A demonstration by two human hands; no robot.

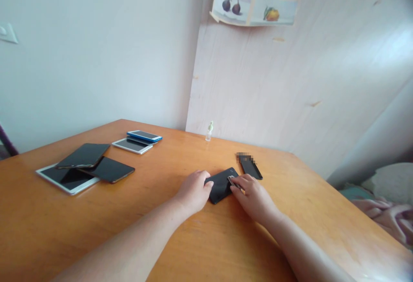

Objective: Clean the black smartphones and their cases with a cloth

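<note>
While the left fingers (209,184) pinch one edge of one flat, black phone (220,187), the right fingers (240,183) squeeze one small, shiny bit (230,180) over it. One thin, black case (253,169) lies just past the right fingers. Far left of the left fingers, three smooth, flat tablets (112,170) overlap on the wooden bench (180,157). One clear bottle (208,136) stands beyond both.

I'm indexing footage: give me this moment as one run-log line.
left hand: gripping black device's left side | right hand: pinching small object over device's right part | black flat object: beyond right hand | bottle: upright
</note>
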